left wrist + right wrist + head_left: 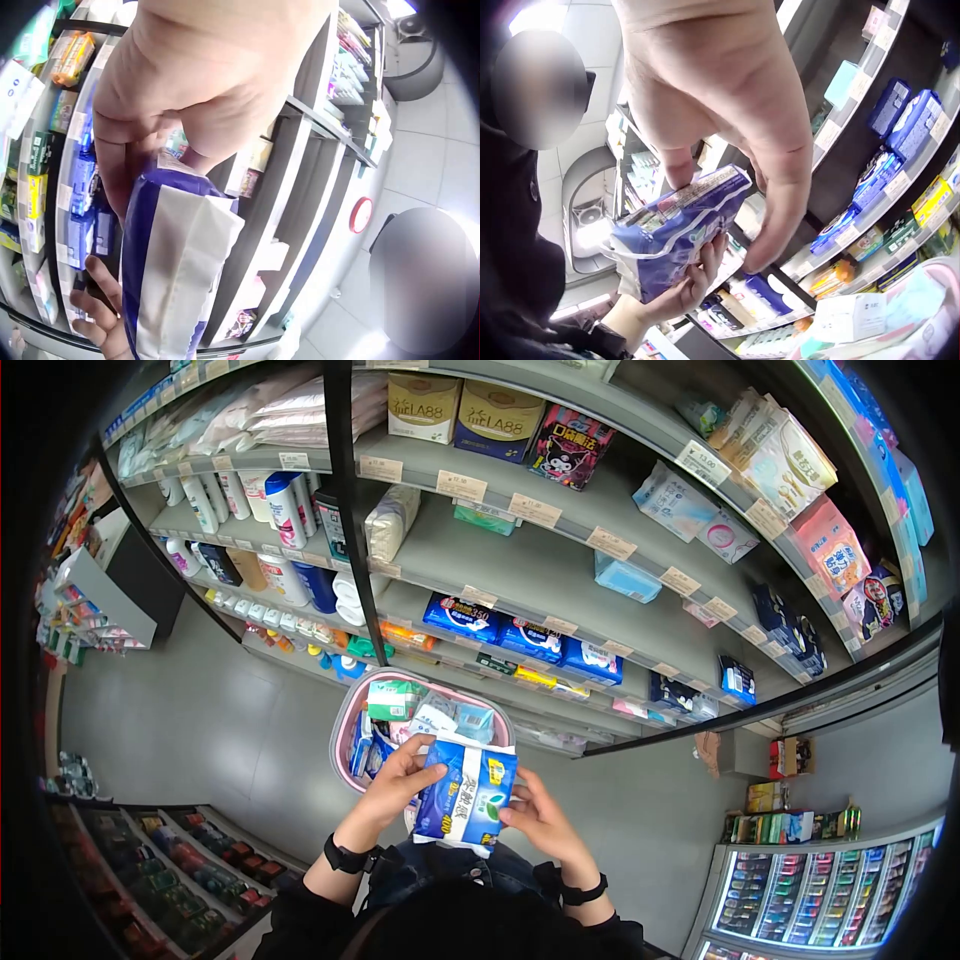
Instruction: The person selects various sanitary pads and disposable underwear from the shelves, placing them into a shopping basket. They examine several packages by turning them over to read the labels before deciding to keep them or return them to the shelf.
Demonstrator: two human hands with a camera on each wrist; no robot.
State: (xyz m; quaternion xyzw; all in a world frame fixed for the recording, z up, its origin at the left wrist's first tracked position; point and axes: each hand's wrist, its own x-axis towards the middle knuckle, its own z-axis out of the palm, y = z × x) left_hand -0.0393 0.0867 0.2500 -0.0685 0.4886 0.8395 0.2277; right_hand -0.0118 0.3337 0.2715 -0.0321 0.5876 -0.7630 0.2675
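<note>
A blue pack of sanitary pads point(465, 790) with a white band is held up in front of the person's body, over the near end of the basket point(345, 745). My left hand point(400, 780) grips its left side, thumb on the printed front and fingers behind. In the right wrist view, the left hand's fingers point(697, 281) curl under the pack. At the opposite side is my right hand point(545, 820), its thumb at the pack's edge. The right hand's other fingers point(780, 202) stand loosely extended, apart from the pack. The left wrist view shows the pack's white end point(187, 262).
The pink-rimmed basket holds a green-and-white packet point(393, 700), a light blue packet point(475, 722) and other goods. Ahead rises a shelf unit with blue packs point(530, 639) and bottles point(284, 510). Low shelves point(175, 860) stand behind left, a lit drinks display point(810, 895) at right.
</note>
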